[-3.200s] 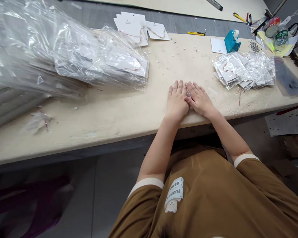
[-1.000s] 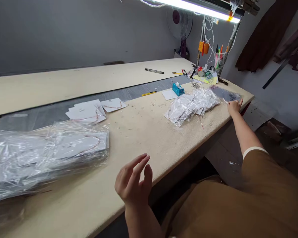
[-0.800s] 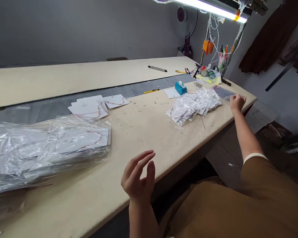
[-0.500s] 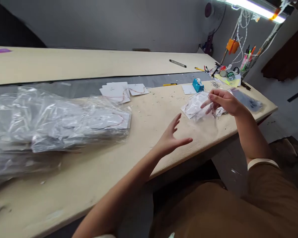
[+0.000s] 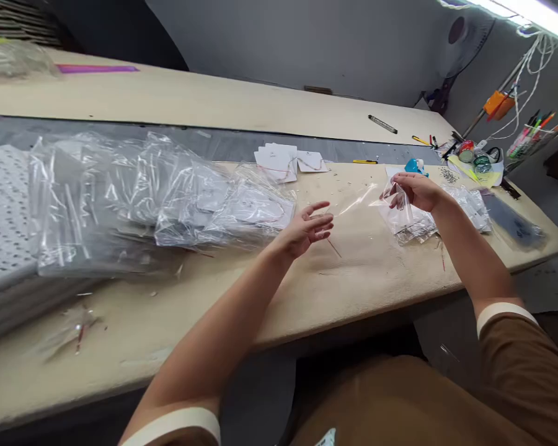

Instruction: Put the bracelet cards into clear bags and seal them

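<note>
Between finger and thumb, my right hand (image 5: 417, 192) pinches a clear plastic bag (image 5: 360, 207). The film spreads left from that grip toward my left hand (image 5: 309, 232), whose fingers are apart and slightly curled. Whether those fingertips touch the film, I cannot tell. Under and beyond my right hand lies a pile of clear-wrapped white cards (image 5: 475, 207). Close to the left of my left hand, overlapping clear bags with white cards inside (image 5: 255, 207) form a long heap.
Loose white cards with thin cords (image 5: 276, 162) lie behind the heap. A yellow cutter (image 5: 365, 161), a blue tape dispenser (image 5: 416, 166) and a black marker (image 5: 382, 124) are farther back. A dark plastic packet (image 5: 516, 220) sits at the right. The table's front edge (image 5: 353, 322) runs before me.
The view has swung left. The clear bag in my right hand now stretches out toward my left hand, which has turned, its thumb no longer held wide.
</note>
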The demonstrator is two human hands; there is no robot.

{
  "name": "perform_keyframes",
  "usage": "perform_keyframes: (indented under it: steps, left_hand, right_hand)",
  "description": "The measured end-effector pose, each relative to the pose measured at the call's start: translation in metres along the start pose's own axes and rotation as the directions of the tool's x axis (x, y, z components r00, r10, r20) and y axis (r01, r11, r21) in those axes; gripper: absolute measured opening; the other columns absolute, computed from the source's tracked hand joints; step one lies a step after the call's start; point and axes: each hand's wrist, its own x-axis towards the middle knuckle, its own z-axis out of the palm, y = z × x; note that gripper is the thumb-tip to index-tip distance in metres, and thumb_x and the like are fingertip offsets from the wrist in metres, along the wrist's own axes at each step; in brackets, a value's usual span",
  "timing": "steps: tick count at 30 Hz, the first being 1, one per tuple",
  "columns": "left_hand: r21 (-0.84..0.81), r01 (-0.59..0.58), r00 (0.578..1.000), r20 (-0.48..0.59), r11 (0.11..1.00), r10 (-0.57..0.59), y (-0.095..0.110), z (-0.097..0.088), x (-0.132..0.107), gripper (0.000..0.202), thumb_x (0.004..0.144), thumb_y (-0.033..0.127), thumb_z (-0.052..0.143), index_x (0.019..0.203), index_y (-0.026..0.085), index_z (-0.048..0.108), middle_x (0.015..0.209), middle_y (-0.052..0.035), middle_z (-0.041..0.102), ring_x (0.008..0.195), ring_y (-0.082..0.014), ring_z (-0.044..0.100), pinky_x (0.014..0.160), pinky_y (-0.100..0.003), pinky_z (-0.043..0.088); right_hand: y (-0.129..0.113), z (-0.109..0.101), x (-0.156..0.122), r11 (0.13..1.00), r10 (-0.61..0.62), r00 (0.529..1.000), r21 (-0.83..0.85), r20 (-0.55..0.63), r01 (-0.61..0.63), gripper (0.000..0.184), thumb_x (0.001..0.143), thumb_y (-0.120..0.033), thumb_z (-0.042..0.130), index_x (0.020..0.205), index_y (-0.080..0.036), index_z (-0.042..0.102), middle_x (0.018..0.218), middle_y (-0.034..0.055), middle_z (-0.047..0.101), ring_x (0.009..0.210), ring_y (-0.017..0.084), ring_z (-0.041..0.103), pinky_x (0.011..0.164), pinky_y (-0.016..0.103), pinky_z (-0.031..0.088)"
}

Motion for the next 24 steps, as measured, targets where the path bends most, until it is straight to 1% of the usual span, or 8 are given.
perform_keyframes:
  steps: [3, 7, 11, 13, 15, 17, 20, 24]
  left_hand:
    - [-0.04, -0.131, 0.972, -0.201, 0.991, 0.121, 0.002, -0.005, 0.002, 0.069, 0.06, 0.021, 0.09, 0.12, 0.021, 0.056, 0.086, 0.0028, 0.068, 0.077, -0.0142, 0.072, 0.071, -0.026, 0.057]
    - [0.025, -0.182, 0.928, -0.327, 0.983, 0.18, -0.01, 0.001, 0.004, 0.064, 0.065, 0.02, 0.085, 0.12, 0.018, 0.052, 0.082, 0.0022, 0.068, 0.068, -0.0149, 0.071, 0.063, -0.025, 0.055]
    - [0.029, -0.176, 0.927, -0.332, 0.984, 0.175, -0.019, 0.002, 0.006, 0.068, 0.062, 0.023, 0.09, 0.12, 0.018, 0.054, 0.077, 0.0027, 0.068, 0.066, -0.0145, 0.07, 0.062, -0.023, 0.052]
    - [0.012, -0.167, 0.931, -0.328, 0.986, 0.161, -0.021, 0.001, 0.006, 0.071, 0.058, 0.024, 0.093, 0.118, 0.018, 0.054, 0.077, 0.002, 0.069, 0.066, -0.0146, 0.069, 0.064, -0.024, 0.052]
    - [-0.014, -0.159, 0.936, -0.321, 0.987, 0.146, -0.022, -0.001, 0.006, 0.073, 0.055, 0.023, 0.094, 0.116, 0.017, 0.055, 0.079, 0.001, 0.07, 0.067, -0.0145, 0.069, 0.066, -0.026, 0.053]
    - [-0.04, -0.156, 0.939, -0.316, 0.987, 0.136, -0.022, -0.002, 0.007, 0.074, 0.053, 0.02, 0.094, 0.117, 0.017, 0.055, 0.081, 0.0, 0.072, 0.068, -0.0142, 0.069, 0.067, -0.026, 0.054]
    - [-0.076, -0.151, 0.942, -0.314, 0.986, 0.121, -0.021, -0.003, 0.008, 0.073, 0.056, 0.019, 0.092, 0.119, 0.015, 0.055, 0.079, -0.0006, 0.072, 0.069, -0.0146, 0.071, 0.071, -0.027, 0.055]
    - [-0.123, -0.15, 0.944, -0.311, 0.981, 0.105, -0.021, 0.001, 0.007, 0.065, 0.068, 0.02, 0.087, 0.124, 0.014, 0.054, 0.081, -0.0022, 0.075, 0.078, -0.0172, 0.075, 0.081, -0.03, 0.058]
  right_hand:
    - [0.004, 0.0, 0.03, 0.913, 0.093, 0.989, -0.386, -0.119, -0.132, 0.026, 0.097, -0.037, 0.05, 0.085, -0.017, 0.061, 0.089, 0.0149, 0.077, 0.079, 0.024, 0.075, 0.074, 0.038, 0.061]
    - [-0.007, 0.025, 0.092, 0.664, -0.108, 0.956, -0.735, -0.273, -0.135, 0.032, 0.099, -0.039, 0.049, 0.093, -0.013, 0.067, 0.104, 0.0179, 0.075, 0.101, 0.03, 0.07, 0.092, 0.045, 0.055]
    - [-0.015, 0.081, 0.162, 0.563, -0.233, 0.968, -0.824, -0.097, 0.053, 0.032, 0.095, -0.033, 0.056, 0.118, -0.013, 0.066, 0.129, 0.0148, 0.069, 0.116, 0.028, 0.066, 0.103, 0.042, 0.05]
    - [-0.011, 0.112, 0.189, 0.48, -0.301, 0.953, -0.867, -0.019, 0.134, 0.043, 0.089, -0.027, 0.065, 0.129, -0.011, 0.061, 0.141, 0.0165, 0.063, 0.131, 0.031, 0.057, 0.117, 0.048, 0.037]
    - [-0.001, 0.136, 0.208, 0.39, -0.364, 0.93, -0.898, 0.052, 0.203, 0.048, 0.085, -0.022, 0.068, 0.131, -0.01, 0.06, 0.144, 0.018, 0.061, 0.138, 0.032, 0.05, 0.126, 0.052, 0.019]
    - [0.008, 0.15, 0.218, 0.321, -0.402, 0.909, -0.914, 0.105, 0.247, 0.037, 0.088, -0.018, 0.062, 0.123, -0.009, 0.064, 0.134, 0.019, 0.066, 0.132, 0.03, 0.054, 0.127, 0.051, 0.014]
    - [0.011, 0.151, 0.221, 0.274, -0.436, 0.893, -0.93, 0.106, 0.244, 0.03, 0.093, -0.012, 0.044, 0.11, -0.007, 0.068, 0.115, 0.0219, 0.072, 0.115, 0.029, 0.062, 0.119, 0.05, 0.028]
    - [-0.005, 0.117, 0.202, 0.323, -0.54, 0.841, -0.932, -0.038, 0.165, 0.037, 0.098, -0.019, 0.034, 0.11, -0.009, 0.068, 0.11, 0.0223, 0.072, 0.11, 0.032, 0.063, 0.105, 0.051, 0.04]
